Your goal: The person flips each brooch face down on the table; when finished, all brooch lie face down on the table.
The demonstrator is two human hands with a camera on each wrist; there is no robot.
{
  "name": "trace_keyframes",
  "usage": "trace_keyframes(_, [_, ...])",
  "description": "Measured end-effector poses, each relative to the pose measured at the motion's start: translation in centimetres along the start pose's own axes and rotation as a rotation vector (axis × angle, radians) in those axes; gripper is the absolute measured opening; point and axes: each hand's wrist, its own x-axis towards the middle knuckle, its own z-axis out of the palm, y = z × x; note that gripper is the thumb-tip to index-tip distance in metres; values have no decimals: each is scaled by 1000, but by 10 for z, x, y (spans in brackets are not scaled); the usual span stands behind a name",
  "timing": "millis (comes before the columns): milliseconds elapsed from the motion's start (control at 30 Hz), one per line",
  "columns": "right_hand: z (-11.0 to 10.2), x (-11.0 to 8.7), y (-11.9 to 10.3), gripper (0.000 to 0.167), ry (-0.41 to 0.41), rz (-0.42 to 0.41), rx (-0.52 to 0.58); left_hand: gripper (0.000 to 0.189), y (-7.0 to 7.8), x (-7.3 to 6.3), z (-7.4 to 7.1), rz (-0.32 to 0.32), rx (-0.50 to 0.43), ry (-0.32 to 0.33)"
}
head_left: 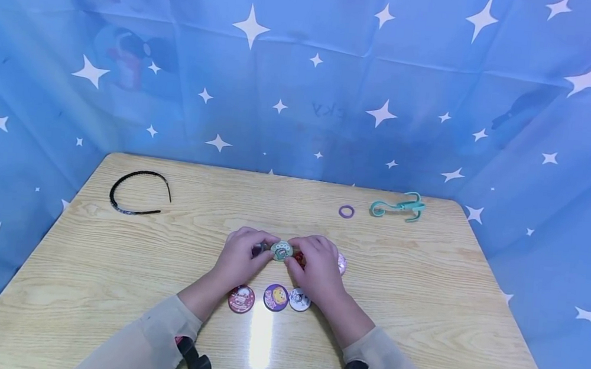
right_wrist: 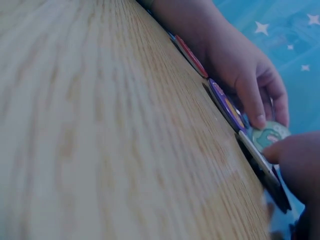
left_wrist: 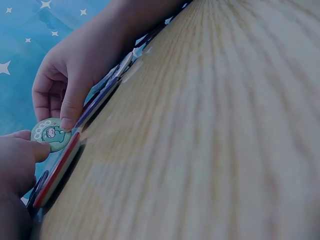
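Note:
Between them, my two hands pinch a round green badge (head_left: 282,251) with a cartoon figure on it. My left hand (head_left: 243,255) grips its left edge with thumb and fingers, and my right hand (head_left: 316,264) grips its right edge. In the left wrist view the green badge (left_wrist: 51,135) is tilted up, its printed face showing. Nearer to me on the table lie a red badge (head_left: 241,299), a purple badge (head_left: 276,297) with a yellow figure, and a white badge (head_left: 300,299). A pink badge (head_left: 342,264) is partly hidden behind my right hand.
The wooden table (head_left: 409,338) has a black headband (head_left: 135,212) at its far left. Toward the far right lie a purple ring (head_left: 346,211) and a teal hair clip (head_left: 402,207). A blue starred curtain (head_left: 290,124) hangs behind the table.

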Motion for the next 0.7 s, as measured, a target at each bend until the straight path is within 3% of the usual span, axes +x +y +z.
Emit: trace_keyframes(700, [2,0,3,18,71,-33,13,24,0,1,0,1,-38,11])
